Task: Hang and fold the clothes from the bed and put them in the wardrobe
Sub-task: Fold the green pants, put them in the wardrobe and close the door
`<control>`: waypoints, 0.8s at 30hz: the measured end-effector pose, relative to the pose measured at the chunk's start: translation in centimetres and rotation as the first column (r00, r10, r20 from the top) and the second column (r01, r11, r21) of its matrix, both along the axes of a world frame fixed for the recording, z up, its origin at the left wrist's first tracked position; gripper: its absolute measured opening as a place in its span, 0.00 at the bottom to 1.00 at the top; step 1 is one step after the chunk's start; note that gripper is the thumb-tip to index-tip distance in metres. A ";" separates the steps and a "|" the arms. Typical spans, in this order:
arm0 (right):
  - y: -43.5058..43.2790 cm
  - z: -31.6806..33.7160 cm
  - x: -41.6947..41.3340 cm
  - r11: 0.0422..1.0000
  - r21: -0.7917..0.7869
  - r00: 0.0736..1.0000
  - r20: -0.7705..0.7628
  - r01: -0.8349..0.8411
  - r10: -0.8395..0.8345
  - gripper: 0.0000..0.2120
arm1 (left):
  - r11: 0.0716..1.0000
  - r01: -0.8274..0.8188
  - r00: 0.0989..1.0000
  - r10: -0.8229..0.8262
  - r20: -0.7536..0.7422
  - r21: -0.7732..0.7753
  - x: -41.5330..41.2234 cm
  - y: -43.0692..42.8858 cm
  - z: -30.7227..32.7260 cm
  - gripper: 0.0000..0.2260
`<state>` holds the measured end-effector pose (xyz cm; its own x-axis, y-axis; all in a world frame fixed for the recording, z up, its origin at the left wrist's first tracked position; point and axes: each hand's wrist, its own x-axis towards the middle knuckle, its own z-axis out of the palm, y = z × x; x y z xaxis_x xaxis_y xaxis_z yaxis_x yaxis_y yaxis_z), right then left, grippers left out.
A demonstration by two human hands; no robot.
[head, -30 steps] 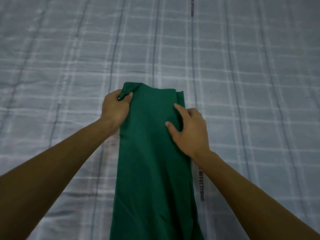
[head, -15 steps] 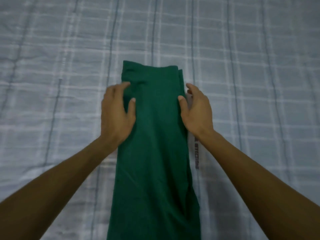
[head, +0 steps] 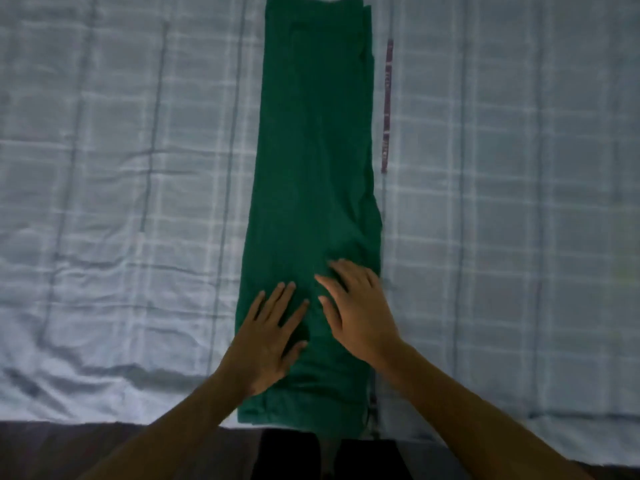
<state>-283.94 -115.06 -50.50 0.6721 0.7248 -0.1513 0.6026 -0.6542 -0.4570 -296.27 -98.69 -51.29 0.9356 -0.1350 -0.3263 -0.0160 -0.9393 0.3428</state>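
Green garment folded lengthwise on plaid bed sheet; left hand and right hand flat, fingers spread, pressing near end.

Both forearms reach up from the frame's bottom edge, converging toward 12 o'clock. The left hand lies flat, palm down, fingers straight and spread. The right hand lies flat beside it, fingers angled toward 11 o'clock.
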 end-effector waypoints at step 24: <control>-3.0 3.1 -16.4 0.957 -0.281 0.996 0.074 0.072 -0.054 0.27 | 0.988 -0.038 0.993 0.020 -0.117 -0.152 -7.0 -0.1 4.0 0.08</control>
<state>-300.34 -118.07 -47.42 0.7302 0.6143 -0.2990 0.5780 -0.7888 -0.2092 -303.22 -98.75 -47.26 0.8974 -0.1650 -0.4091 0.0584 -0.8749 0.4808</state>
